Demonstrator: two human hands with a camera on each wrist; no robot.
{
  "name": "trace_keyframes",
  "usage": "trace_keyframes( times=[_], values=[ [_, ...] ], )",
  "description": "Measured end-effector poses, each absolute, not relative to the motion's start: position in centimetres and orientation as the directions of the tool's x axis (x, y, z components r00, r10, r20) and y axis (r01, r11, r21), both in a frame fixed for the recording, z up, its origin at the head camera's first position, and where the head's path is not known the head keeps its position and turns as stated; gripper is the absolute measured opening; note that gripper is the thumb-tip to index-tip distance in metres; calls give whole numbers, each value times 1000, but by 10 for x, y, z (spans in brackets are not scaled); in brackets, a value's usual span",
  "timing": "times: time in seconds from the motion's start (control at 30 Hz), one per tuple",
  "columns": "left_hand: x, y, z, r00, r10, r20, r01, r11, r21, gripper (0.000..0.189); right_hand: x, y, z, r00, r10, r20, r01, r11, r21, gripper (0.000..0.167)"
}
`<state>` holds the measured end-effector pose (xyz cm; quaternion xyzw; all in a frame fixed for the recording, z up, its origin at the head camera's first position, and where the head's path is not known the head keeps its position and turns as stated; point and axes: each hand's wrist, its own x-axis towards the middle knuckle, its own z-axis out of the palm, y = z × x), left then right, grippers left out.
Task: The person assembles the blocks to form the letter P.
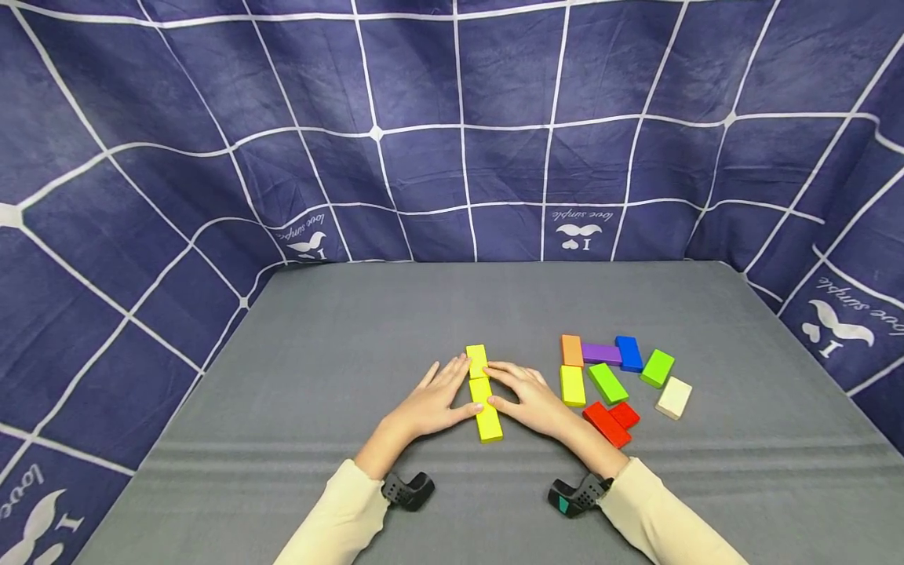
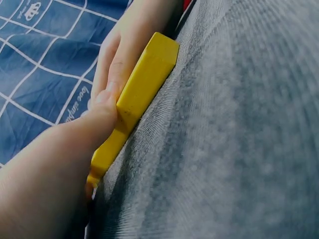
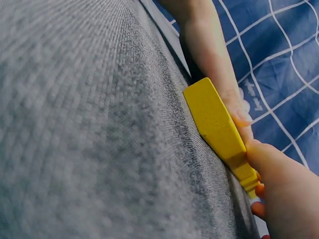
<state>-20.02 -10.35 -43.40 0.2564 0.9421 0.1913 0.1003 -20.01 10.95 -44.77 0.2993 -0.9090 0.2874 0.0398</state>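
Note:
Two yellow blocks lie end to end in a slightly bent line at the middle of the table: a shorter far block [image 1: 476,355] and a longer near block [image 1: 488,422]. My left hand [image 1: 429,402] touches this row from the left, thumb on the near block and fingertips beside the far one. From the other side my right hand [image 1: 534,399] does the same, its thumb at the near block and its index finger over the joint. In the left wrist view, the yellow block [image 2: 144,82] lies flat on the cloth, with both thumbs close to its side.
Right of my hands lie an orange block [image 1: 572,350], a purple block [image 1: 601,354], a blue block [image 1: 628,353], two green blocks [image 1: 608,383], another yellow block [image 1: 573,385], two red blocks [image 1: 606,424] and a cream block [image 1: 674,398]. A blue checked curtain [image 1: 424,165] surrounds the grey table [image 1: 339,329].

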Motion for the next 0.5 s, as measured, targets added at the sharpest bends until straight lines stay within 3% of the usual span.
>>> trace_keyframes(
  times=[0.5],
  values=[
    [-202,-95,-439,-829,560,4,516,761,392,67,-199,111,-447,-865,-439,241,-492,654,-575,48]
  ],
)
